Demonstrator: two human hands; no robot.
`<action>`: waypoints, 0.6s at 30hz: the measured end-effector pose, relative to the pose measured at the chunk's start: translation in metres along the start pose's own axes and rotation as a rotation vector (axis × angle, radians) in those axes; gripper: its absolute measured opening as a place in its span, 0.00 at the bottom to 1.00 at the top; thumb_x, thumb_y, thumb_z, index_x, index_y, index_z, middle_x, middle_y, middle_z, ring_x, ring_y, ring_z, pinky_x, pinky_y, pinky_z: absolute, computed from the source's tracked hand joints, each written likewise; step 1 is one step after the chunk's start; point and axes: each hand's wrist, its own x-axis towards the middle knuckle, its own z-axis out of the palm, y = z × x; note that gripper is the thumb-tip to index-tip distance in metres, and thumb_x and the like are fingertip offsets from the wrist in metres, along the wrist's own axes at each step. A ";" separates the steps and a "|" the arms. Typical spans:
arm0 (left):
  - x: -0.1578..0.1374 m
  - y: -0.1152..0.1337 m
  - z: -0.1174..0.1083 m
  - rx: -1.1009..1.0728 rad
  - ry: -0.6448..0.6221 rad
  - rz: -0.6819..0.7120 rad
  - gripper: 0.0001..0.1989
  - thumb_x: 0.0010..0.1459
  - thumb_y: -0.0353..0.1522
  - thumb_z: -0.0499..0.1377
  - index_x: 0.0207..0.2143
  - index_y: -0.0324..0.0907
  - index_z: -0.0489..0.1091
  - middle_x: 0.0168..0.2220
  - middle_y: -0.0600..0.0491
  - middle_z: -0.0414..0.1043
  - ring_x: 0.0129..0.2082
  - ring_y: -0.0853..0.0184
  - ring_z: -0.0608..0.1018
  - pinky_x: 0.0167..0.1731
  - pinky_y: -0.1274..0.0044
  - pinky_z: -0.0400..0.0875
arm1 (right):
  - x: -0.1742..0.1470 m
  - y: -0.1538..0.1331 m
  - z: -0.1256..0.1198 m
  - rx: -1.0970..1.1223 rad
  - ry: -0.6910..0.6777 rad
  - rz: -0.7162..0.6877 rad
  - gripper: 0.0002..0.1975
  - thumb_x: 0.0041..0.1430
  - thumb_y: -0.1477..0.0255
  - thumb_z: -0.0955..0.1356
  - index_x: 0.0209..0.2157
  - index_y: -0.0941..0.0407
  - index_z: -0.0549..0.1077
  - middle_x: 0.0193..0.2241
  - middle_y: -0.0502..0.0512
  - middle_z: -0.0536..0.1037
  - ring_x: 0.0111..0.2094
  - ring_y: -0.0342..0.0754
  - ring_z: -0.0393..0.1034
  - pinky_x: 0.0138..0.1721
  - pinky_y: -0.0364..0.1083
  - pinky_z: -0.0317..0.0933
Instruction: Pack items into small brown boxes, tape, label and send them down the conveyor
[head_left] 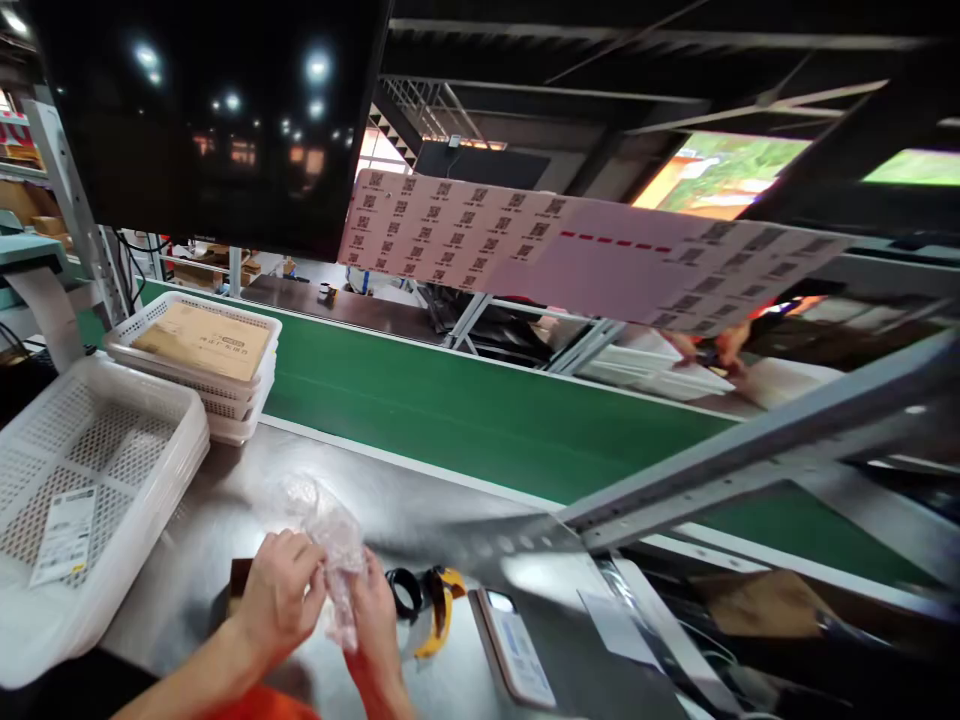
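A crumpled piece of clear bubble wrap (pixel 330 520) is held between both hands above the metal table. My left hand (pixel 281 590) pinches its left side with curled fingers. On the other side, my right hand (pixel 373 615) is closed around the wrap, its lower end hanging by the palm. Whether anything is inside the wrap I cannot tell. A brown cardboard edge (pixel 238 580) shows partly behind my left hand. Just right of my right hand lie a black ring (pixel 406 594) and a yellow tape dispenser (pixel 444 610). Farther right is a phone (pixel 517 650).
White plastic baskets (pixel 191 410) are stacked at the left, and another stack (pixel 214 375) behind them holds a flat brown carton (pixel 201 340). A green conveyor belt (pixel 450 400) runs behind the table. A slanted metal post (pixel 750 440) stands right; a co-worker's hands (pixel 727 350) show beyond.
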 end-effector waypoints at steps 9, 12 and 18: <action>0.007 0.000 -0.015 -0.083 0.083 0.031 0.08 0.60 0.25 0.56 0.31 0.44 0.70 0.30 0.51 0.72 0.32 0.62 0.73 0.34 0.71 0.66 | -0.017 -0.012 0.021 -0.158 -0.158 -0.113 0.25 0.55 0.50 0.77 0.48 0.50 0.80 0.50 0.59 0.84 0.56 0.62 0.75 0.62 0.58 0.67; 0.010 0.003 -0.016 -0.112 0.023 0.070 0.08 0.59 0.25 0.55 0.31 0.44 0.70 0.29 0.51 0.73 0.32 0.62 0.73 0.33 0.70 0.65 | -0.017 -0.013 0.015 -0.189 -0.147 -0.109 0.26 0.52 0.51 0.79 0.49 0.49 0.80 0.51 0.58 0.83 0.57 0.63 0.74 0.63 0.59 0.67; 0.009 0.001 -0.016 -0.096 -0.053 0.155 0.06 0.60 0.27 0.55 0.32 0.43 0.72 0.38 0.47 0.78 0.39 0.58 0.77 0.38 0.66 0.71 | -0.010 -0.014 0.008 -0.392 -0.395 -0.081 0.13 0.56 0.58 0.75 0.35 0.53 0.82 0.35 0.55 0.84 0.41 0.57 0.78 0.47 0.53 0.75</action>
